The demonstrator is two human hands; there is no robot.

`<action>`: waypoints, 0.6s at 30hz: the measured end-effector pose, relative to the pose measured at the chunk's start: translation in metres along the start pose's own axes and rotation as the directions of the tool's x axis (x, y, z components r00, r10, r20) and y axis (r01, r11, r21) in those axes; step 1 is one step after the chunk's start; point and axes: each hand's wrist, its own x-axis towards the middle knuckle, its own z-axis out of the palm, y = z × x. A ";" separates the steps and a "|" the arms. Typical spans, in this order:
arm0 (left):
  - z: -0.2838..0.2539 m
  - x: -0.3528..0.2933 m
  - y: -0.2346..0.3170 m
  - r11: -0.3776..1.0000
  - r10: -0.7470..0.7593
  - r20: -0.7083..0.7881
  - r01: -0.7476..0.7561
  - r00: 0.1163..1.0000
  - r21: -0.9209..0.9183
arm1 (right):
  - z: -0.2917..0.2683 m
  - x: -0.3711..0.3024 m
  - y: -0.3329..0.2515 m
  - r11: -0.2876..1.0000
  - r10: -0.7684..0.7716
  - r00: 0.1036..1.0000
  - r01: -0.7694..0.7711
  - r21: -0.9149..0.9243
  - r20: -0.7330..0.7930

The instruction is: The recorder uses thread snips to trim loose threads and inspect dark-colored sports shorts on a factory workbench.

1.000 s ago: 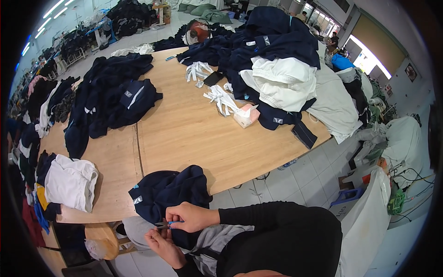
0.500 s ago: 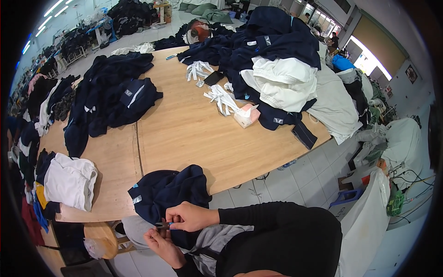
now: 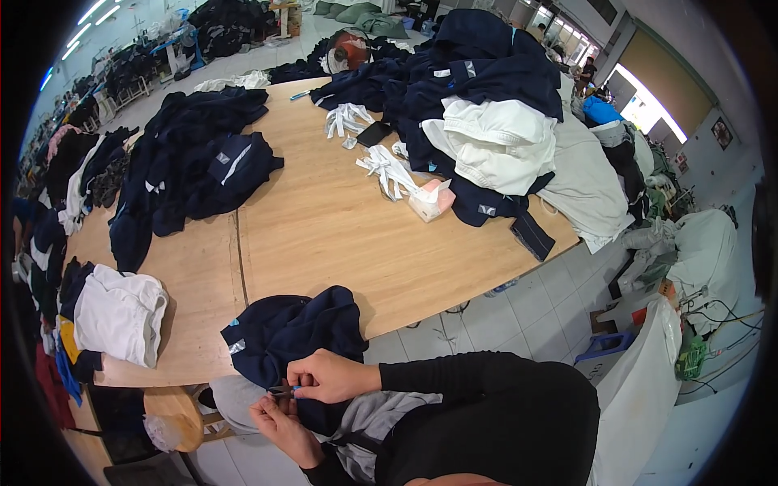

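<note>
My right hand (image 3: 331, 377) is closed around small thread snips (image 3: 280, 391), with a bit of blue showing at the fingers. Their dark blades point left, just above the fingertips of my left hand (image 3: 285, 428). Those left fingers are pinched together, and whatever they grip is too small to make out. A navy garment (image 3: 300, 328) lies bunched on the table's near edge, a shiny label patch (image 3: 236, 347) on its left side. Dark navy cloth (image 3: 321, 416) also hangs below my hands, over my lap.
The wooden table (image 3: 340, 259) carries a folded white garment (image 3: 121, 314) at left and navy garments (image 3: 194, 170) behind it. A tall pile of navy clothes (image 3: 486, 69) with a white garment (image 3: 494, 146) stands far right. White strips (image 3: 385, 170) lie before it. A stool (image 3: 174, 419) is below left.
My hands stay close together with the snips between them, and their pose has barely altered. The whole view has shifted very slightly.
</note>
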 end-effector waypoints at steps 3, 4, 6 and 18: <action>-0.010 -0.002 -0.004 1.000 -0.019 0.016 0.019 1.000 0.008 | 0.007 -0.001 0.004 0.999 0.029 0.999 -0.030 0.029 0.025; -0.012 -0.004 -0.005 0.999 -0.027 -0.028 0.028 0.999 0.040 | 0.011 0.000 0.003 1.000 0.017 0.999 -0.018 0.024 0.033; -0.010 -0.007 -0.005 0.993 -0.016 -0.086 0.026 0.996 0.117 | 0.014 0.001 0.007 1.000 -0.006 0.999 0.006 0.003 -0.047; 0.006 -0.001 -0.008 0.988 0.087 -0.132 -0.069 0.987 0.140 | 0.025 0.012 0.004 0.977 0.207 0.978 -0.206 0.049 -0.020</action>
